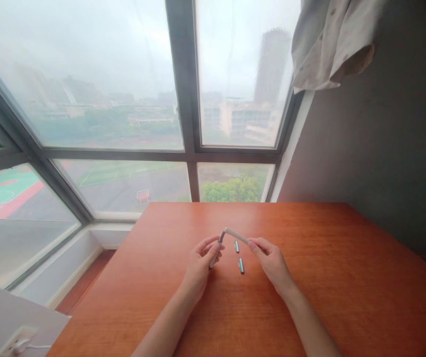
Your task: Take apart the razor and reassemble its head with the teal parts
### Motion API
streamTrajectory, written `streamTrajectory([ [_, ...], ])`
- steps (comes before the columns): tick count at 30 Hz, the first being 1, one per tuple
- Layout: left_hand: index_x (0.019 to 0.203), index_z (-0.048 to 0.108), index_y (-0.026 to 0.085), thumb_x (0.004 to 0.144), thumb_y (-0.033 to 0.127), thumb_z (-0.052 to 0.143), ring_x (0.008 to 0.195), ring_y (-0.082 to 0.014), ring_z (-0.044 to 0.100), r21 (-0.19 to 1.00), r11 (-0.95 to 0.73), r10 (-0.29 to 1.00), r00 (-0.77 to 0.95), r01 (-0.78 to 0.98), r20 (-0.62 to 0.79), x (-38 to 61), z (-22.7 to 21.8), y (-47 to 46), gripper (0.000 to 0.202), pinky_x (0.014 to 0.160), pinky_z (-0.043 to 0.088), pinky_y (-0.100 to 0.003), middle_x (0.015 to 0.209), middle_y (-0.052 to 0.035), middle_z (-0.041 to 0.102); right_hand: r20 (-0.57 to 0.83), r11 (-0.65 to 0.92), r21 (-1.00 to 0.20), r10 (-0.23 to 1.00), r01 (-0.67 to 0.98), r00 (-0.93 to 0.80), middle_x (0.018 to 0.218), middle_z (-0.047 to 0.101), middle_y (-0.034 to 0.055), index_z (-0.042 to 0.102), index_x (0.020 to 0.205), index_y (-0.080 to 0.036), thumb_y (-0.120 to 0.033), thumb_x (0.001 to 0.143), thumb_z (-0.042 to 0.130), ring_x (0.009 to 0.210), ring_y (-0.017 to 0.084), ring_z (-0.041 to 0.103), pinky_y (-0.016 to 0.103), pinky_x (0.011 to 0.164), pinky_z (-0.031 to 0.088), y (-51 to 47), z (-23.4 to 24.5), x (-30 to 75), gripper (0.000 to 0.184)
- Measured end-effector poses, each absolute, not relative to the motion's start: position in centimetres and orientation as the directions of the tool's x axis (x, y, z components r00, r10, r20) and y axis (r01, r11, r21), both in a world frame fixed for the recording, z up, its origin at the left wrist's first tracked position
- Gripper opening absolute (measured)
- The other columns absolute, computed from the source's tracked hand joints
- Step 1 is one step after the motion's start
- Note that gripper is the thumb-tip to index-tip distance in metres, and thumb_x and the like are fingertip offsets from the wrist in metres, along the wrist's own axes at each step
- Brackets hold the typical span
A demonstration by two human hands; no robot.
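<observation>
Between my two hands, above the wooden table [309, 277], is a slim, pale grey bent stick-like device [235, 233]; its exact kind does not show. My left hand [200, 265] is closed around its darker lower section, which slants down toward me. The far end of the other, lighter section is pinched by the thumb and fingers of my right hand [272, 260]. The sharp bend sits highest, between the hands. Below it, two small green batteries lie apart on the tabletop, a farther battery [237, 246] and a nearer battery [241, 266].
Large framed windows [190, 155] stand behind the table's far edge and along the left. Pale cloth [335, 44] hangs at the upper right before a dark wall [376, 134]. A wall socket [18, 342] with a white plug and cord is at the lower left.
</observation>
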State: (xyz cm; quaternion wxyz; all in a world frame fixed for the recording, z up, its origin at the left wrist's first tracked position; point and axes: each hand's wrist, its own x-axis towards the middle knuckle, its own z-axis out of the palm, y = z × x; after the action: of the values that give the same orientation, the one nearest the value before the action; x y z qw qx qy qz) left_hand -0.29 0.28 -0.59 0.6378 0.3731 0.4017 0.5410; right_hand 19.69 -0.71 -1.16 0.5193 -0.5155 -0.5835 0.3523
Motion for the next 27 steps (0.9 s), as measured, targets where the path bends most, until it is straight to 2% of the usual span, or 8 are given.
streamTrajectory([
  [6,0.101,0.069,0.014,0.064,0.036,0.078,0.061,-0.0113,0.054,0.902,0.140,0.990,0.085,-0.408,-0.116,-0.32,-0.30,0.16,0.044,0.058,0.041,-0.024,0.079,-0.0087,0.069,0.238,0.205,-0.943,0.966,0.262,0.100,0.084,0.070,0.0067,0.073,0.091,-0.017,-0.052,0.081,0.055,0.080,0.022,0.059,0.030,0.070,0.045,-0.59,-1.44,19.90,0.041],
  [12,0.101,0.069,0.016,0.067,0.036,0.077,0.059,-0.0102,0.053,0.893,0.135,0.991,0.074,-0.430,-0.115,-0.26,-0.22,0.12,0.040,0.057,0.040,-0.022,0.077,-0.0067,0.068,0.246,0.212,-0.943,0.963,0.255,0.109,0.086,0.070,0.0068,0.073,0.090,-0.018,-0.050,0.082,0.055,0.081,0.023,0.060,0.030,0.070,0.045,-0.70,-1.19,19.90,0.038],
  [18,0.100,0.070,0.014,0.060,0.038,0.081,0.058,-0.0112,0.054,0.902,0.151,0.989,0.057,-0.404,-0.140,-0.23,-0.16,0.25,0.048,0.056,0.041,-0.024,0.079,-0.0096,0.070,0.247,0.211,-0.941,0.963,0.264,0.112,0.085,0.070,0.0072,0.073,0.089,-0.018,-0.052,0.081,0.056,0.081,0.023,0.060,0.030,0.070,0.046,-0.63,-1.26,19.82,0.039],
  [27,0.102,0.069,0.015,0.066,0.037,0.077,0.061,-0.0115,0.055,0.905,0.114,0.993,0.065,-0.409,-0.095,-0.24,-0.56,0.22,0.044,0.058,0.041,-0.024,0.080,-0.0091,0.069,0.251,0.212,-0.938,0.961,0.273,0.115,0.084,0.070,0.0067,0.073,0.090,-0.018,-0.052,0.081,0.055,0.080,0.022,0.060,0.030,0.070,0.045,-0.58,-1.35,19.90,0.039],
])
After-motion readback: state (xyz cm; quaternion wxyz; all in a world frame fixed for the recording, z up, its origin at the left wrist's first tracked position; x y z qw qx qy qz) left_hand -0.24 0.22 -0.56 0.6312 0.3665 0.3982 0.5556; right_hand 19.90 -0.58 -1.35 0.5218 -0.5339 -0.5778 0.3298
